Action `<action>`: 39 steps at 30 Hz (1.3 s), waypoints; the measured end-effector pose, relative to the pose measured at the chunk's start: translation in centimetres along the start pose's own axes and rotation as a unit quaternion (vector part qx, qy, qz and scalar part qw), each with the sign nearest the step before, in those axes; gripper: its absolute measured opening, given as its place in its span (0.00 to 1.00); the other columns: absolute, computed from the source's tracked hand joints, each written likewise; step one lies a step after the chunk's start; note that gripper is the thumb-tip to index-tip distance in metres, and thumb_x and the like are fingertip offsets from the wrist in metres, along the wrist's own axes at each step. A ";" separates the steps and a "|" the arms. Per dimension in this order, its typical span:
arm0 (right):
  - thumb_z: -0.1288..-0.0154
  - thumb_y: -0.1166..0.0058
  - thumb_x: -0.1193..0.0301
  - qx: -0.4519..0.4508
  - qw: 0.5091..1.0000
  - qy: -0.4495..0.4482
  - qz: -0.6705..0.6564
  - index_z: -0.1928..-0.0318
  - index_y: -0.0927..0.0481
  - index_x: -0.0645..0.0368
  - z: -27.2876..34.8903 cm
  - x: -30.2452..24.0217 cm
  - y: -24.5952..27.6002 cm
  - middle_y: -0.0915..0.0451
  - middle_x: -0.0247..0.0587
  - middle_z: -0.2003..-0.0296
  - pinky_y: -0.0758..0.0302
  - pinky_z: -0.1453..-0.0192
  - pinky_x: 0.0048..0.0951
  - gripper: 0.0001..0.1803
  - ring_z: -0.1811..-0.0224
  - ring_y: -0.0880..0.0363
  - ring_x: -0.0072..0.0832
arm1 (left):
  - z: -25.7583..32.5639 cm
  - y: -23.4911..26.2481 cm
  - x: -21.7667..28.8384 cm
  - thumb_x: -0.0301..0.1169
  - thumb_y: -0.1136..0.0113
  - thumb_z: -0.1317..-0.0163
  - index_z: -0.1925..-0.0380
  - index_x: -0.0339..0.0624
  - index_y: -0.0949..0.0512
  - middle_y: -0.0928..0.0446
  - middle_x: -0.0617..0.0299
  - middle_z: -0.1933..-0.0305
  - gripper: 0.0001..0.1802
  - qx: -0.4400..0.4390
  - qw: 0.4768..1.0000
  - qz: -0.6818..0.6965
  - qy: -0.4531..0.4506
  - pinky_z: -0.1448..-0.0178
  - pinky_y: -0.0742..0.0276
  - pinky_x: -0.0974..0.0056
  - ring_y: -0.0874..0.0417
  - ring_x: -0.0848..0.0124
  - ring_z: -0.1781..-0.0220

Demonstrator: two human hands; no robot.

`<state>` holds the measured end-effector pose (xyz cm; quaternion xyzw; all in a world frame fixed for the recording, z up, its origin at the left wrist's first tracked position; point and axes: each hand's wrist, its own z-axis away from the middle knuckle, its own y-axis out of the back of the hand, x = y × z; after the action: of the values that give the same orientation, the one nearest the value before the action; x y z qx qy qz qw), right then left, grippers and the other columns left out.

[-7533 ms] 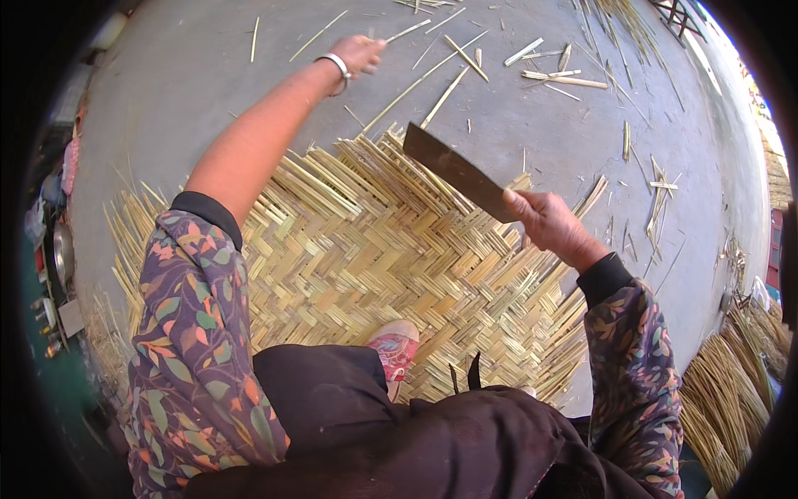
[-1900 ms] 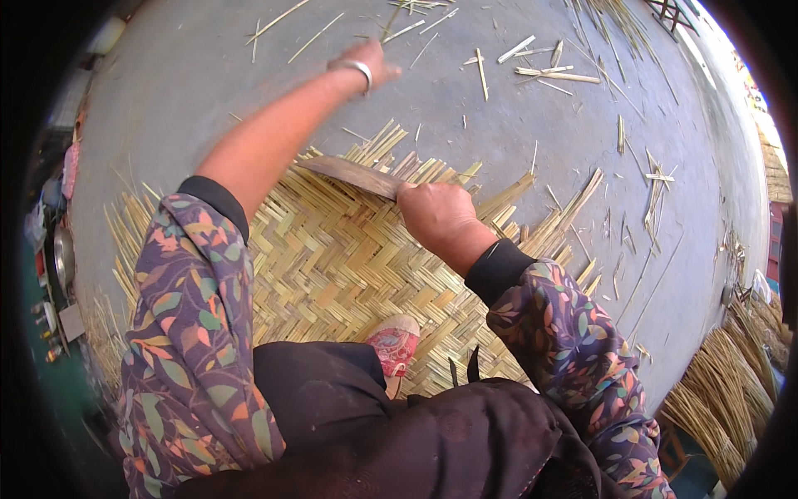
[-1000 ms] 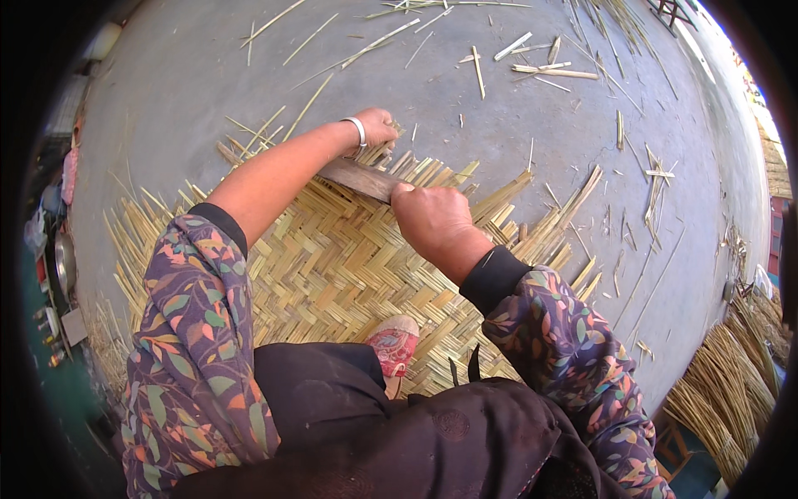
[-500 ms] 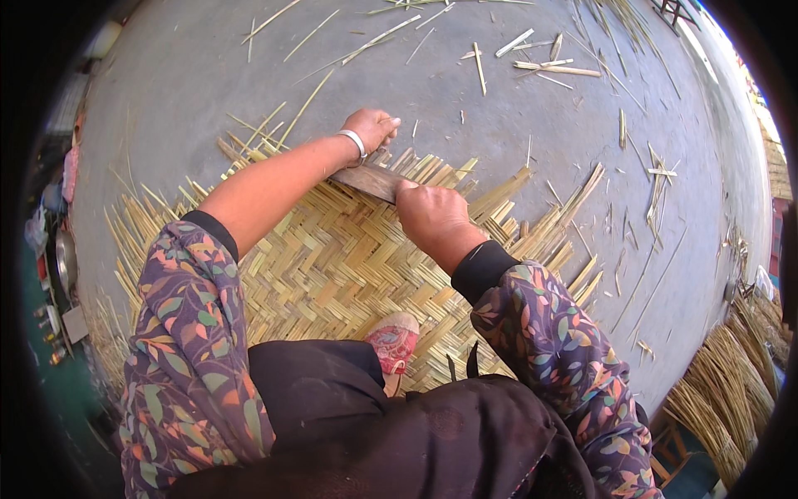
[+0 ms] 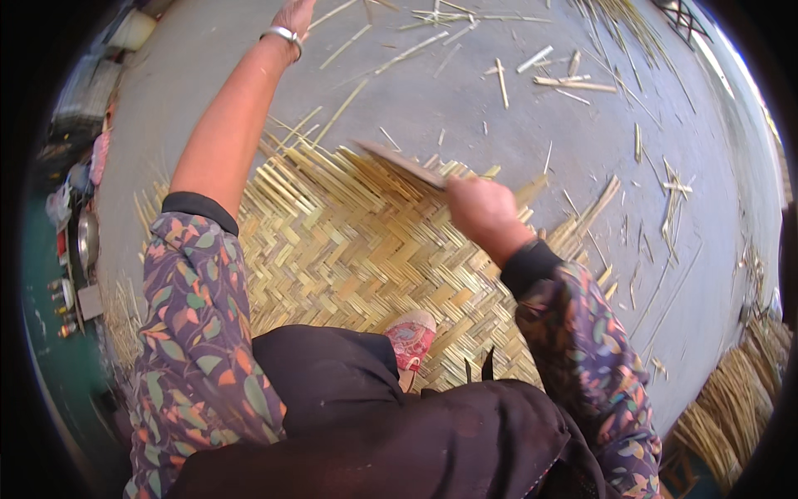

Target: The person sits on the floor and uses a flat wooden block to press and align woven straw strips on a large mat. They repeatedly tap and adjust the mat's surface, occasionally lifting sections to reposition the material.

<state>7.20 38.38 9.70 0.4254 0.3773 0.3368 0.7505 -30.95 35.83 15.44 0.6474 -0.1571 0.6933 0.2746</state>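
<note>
A woven mat point(image 5: 349, 258) of pale yellow split strips in a zigzag pattern lies on the grey floor, its far edge ragged with loose strip ends. My right hand point(image 5: 484, 212) is closed round the near end of a flat brown knife-like blade point(image 5: 399, 164), which slants over the mat's far edge; whether it touches the strips I cannot tell. My left hand point(image 5: 293, 17), with a silver bangle at the wrist, reaches far forward to the top of the picture. Its fingers are mostly cut off, so what they hold is hidden.
My foot in a red patterned shoe point(image 5: 410, 337) presses on the mat's near part. Cut strips point(image 5: 573, 83) lie scattered over the floor beyond and to the right. Bundles of straw-like stalks point(image 5: 731, 399) stand at the lower right. A metal bowl point(image 5: 87, 235) and clutter line the left side.
My left hand has left the mat's edge beside the blade and swung forward and left. My right hand keeps its hold on the blade, now apart from the left hand. The view has shifted slightly.
</note>
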 end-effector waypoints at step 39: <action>0.33 0.51 0.61 -0.164 0.984 0.046 0.053 0.57 0.26 0.62 14.7 8.2 -4.1 0.18 0.61 0.66 0.25 0.54 0.55 0.16 0.59 0.19 0.58 | 73.1 20.0 -28.3 0.64 0.39 0.47 0.41 0.24 0.33 0.26 0.34 0.42 0.51 0.015 0.774 -0.334 0.538 0.36 0.29 0.53 0.25 0.45 0.38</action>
<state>24.50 37.84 8.90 0.2999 0.3279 0.4529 0.7730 16.97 -27.11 -1.44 0.1849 0.2529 0.7953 0.5190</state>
